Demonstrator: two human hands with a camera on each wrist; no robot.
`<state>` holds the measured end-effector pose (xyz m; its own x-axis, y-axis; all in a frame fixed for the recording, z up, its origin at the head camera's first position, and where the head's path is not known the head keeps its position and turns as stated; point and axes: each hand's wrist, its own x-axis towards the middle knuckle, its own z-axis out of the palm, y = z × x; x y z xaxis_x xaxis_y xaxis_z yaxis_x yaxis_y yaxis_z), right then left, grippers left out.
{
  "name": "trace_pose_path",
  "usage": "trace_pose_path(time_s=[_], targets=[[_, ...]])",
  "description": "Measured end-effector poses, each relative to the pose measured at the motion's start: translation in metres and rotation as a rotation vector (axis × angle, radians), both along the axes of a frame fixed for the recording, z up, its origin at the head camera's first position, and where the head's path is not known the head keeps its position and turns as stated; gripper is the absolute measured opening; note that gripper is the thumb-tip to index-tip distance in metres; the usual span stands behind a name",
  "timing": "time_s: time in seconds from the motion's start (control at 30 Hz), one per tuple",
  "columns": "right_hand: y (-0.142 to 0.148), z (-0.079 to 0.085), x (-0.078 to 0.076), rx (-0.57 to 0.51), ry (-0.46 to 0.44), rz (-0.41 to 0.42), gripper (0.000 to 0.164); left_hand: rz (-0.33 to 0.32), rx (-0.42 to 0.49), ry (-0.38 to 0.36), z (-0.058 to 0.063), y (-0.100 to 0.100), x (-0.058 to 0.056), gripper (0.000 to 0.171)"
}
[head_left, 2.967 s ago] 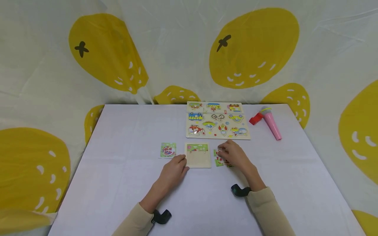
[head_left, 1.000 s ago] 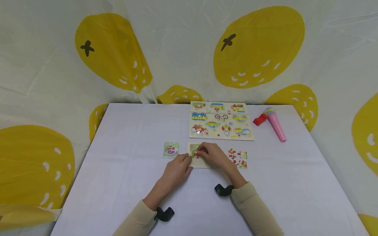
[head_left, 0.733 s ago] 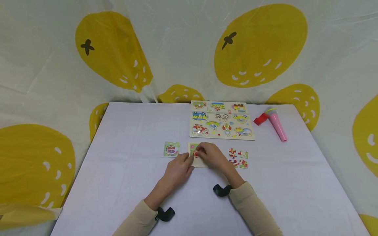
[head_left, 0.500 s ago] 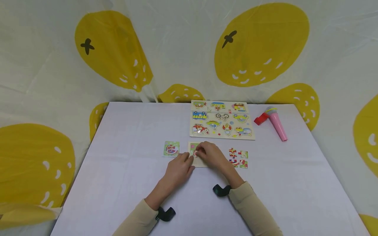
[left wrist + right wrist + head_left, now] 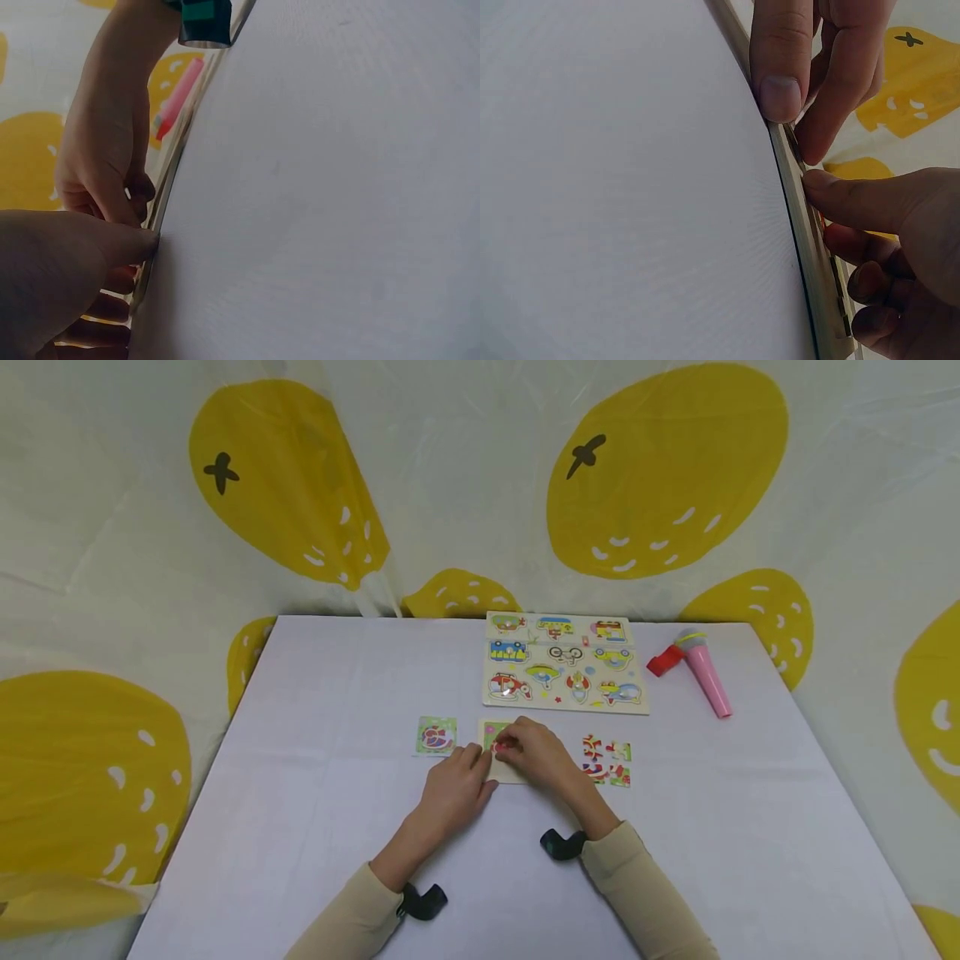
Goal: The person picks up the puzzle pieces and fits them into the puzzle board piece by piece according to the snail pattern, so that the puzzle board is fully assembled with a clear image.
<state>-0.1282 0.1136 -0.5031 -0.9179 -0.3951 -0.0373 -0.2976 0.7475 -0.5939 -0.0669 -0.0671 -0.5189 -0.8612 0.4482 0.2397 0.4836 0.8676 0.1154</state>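
Observation:
A small square wooden puzzle tray (image 5: 512,773) lies on the white table, with green picture pieces along its back. My left hand (image 5: 452,787) holds the tray's left front corner, thumb at the near edge and fingers along the left side. Over the tray, my right hand (image 5: 542,755) pinches a small red puzzle piece (image 5: 498,747) between thumb and fingers, mostly hidden by them. In the right wrist view the right thumb (image 5: 851,199) is right at the tray's wooden edge (image 5: 801,232). Several loose puzzle pieces (image 5: 594,747) lie right of the tray.
A square picture card (image 5: 437,737) lies left of the tray. Behind is a larger wooden vehicle puzzle board (image 5: 558,697). At the back right are a pink toy microphone (image 5: 708,681) and a red object (image 5: 664,661). A lemon-printed cloth (image 5: 465,485) hangs behind the table.
My right hand has moved left from the loose pieces to the tray, bringing a puzzle piece. Over the last second it shifts only slightly there. My left hand stays at the tray's corner.

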Motion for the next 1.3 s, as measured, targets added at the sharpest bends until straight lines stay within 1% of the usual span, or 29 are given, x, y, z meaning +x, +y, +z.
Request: trace_pose_path(time_s=[0.17, 0.33, 0.43, 0.63, 0.8, 0.97, 1.3], targets=[[0.000, 0.000, -0.001, 0.001, 0.014, 0.003, 0.018, 0.001, -0.015, 0.012, 0.000, 0.001, -0.001, 0.044], [0.001, 0.003, -0.001, 0.010, 0.007, 0.000, 0.020, 0.001, -0.019, 0.048, 0.002, 0.002, 0.000, 0.044], [0.003, 0.006, 0.001, 0.019, 0.003, -0.010, 0.023, 0.001, -0.024, 0.056, 0.001, 0.003, 0.000, 0.044], [0.010, 0.014, 0.004, 0.031, 0.017, -0.039, 0.029, 0.014, -0.041, 0.033, 0.001, 0.003, -0.001, 0.045], [0.022, 0.020, 0.005, 0.013, 0.025, -0.054, 0.036, 0.016, -0.044, 0.008, 0.002, 0.002, 0.000, 0.045], [0.036, 0.026, 0.007, 0.005, 0.014, -0.077, 0.038, 0.017, -0.048, -0.010, -0.001, 0.001, 0.000, 0.047], [0.065, 0.031, 0.012, 0.036, -0.017, -0.144, 0.044, 0.019, -0.031, -0.006, -0.003, 0.001, 0.001, 0.046]])
